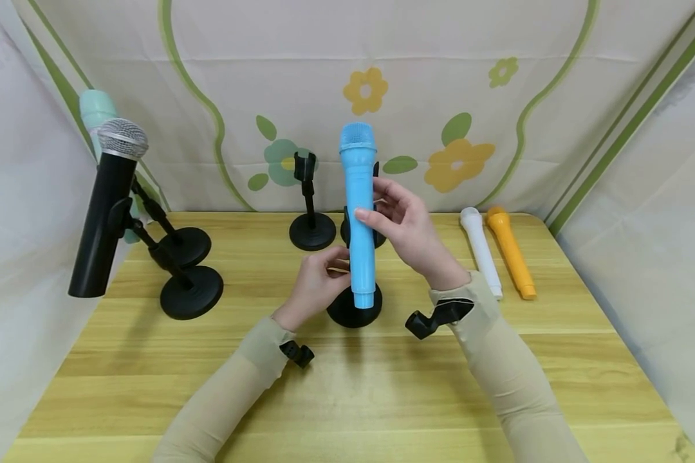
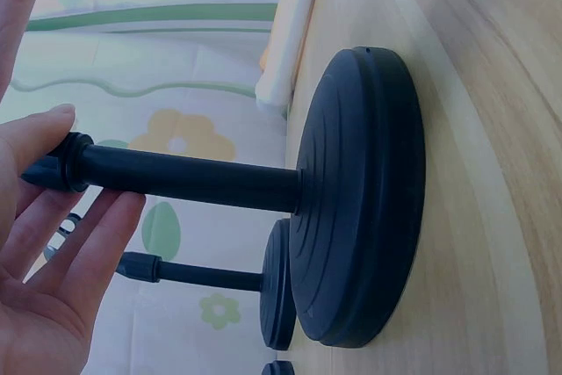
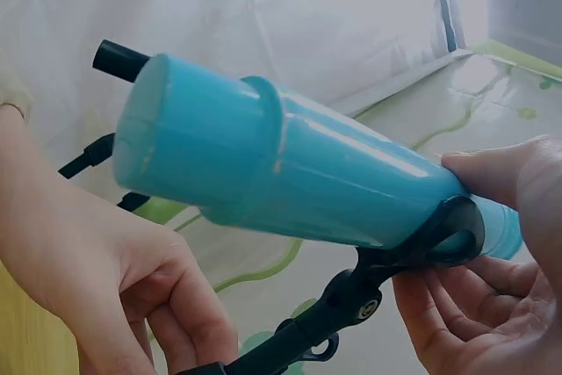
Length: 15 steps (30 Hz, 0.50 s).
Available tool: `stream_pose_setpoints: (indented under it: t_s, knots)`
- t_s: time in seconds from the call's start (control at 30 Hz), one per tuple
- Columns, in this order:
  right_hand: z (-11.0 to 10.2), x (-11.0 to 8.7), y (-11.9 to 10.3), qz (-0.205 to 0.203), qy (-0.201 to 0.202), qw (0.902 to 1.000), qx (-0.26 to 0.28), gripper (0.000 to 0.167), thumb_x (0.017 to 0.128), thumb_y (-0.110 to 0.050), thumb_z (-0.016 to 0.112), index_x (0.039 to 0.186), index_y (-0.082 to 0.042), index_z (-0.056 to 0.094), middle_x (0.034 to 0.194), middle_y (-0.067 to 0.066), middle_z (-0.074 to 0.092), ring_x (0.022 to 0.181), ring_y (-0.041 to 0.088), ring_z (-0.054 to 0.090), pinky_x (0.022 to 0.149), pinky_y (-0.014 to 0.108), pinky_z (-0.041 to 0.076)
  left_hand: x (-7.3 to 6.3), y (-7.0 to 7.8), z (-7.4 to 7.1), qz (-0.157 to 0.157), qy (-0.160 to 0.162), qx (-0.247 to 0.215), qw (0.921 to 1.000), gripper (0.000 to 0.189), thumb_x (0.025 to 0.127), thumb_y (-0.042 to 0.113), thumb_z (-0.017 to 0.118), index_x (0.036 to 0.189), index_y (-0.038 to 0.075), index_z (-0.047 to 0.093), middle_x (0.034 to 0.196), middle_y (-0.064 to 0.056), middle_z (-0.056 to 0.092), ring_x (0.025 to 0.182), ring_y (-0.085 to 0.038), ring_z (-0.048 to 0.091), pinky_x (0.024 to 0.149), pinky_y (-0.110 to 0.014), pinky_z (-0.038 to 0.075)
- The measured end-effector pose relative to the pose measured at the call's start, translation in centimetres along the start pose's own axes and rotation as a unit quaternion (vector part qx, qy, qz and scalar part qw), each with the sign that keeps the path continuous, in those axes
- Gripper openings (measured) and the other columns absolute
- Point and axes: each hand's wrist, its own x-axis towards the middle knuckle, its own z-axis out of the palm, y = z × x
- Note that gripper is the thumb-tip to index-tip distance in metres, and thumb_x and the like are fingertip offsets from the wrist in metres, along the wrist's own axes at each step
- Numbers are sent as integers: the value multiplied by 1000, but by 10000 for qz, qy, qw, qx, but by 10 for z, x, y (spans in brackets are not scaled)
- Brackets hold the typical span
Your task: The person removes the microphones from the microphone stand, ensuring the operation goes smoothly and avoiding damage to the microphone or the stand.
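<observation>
A light-blue microphone point(image 1: 360, 193) stands nearly upright in the middle of the head view, in front of its black stand point(image 1: 353, 315). My right hand point(image 1: 408, 231) holds its upper body, thumb on the near side. In the right wrist view the stand's black clip point(image 3: 448, 234) wraps around the microphone's body, with the fingers close by. Lower down, my left hand point(image 1: 315, 283) grips the stand; the left wrist view shows thumb and fingers around the collar on the pole point(image 2: 193, 177). The round base sits on the table.
At left, a black microphone point(image 1: 101, 218) and a mint-green microphone point(image 1: 97, 109) sit on stands. Behind the hands are a bare stand point(image 1: 311, 228) and another, partly hidden stand. White point(image 1: 482, 251) and orange point(image 1: 511, 251) microphones lie at right. A flowered curtain point(image 1: 301, 77) hangs behind the table.
</observation>
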Motion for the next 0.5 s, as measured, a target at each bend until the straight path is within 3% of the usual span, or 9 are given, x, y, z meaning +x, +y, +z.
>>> stream_pose_setpoints:
  t_s: [0.23,0.5]
  knots:
    - [2,6,1,-305,230,9993,-21,45,99,-9,64,140,3,52,115,15,56,85,33,63,81,36,57,1,-2,1,178,4,-34,9998,24,87,-13,73,111,-10,69,105,-24,71,88,-40,73,74,-34,62]
    - [6,14,-1,-444,468,9973,-346,43,102,-11,61,142,1,50,119,15,54,85,34,64,83,40,58,2,-3,1,191,-30,26,9998,25,87,-14,73,111,-10,68,106,-24,71,88,-39,73,74,-35,62]
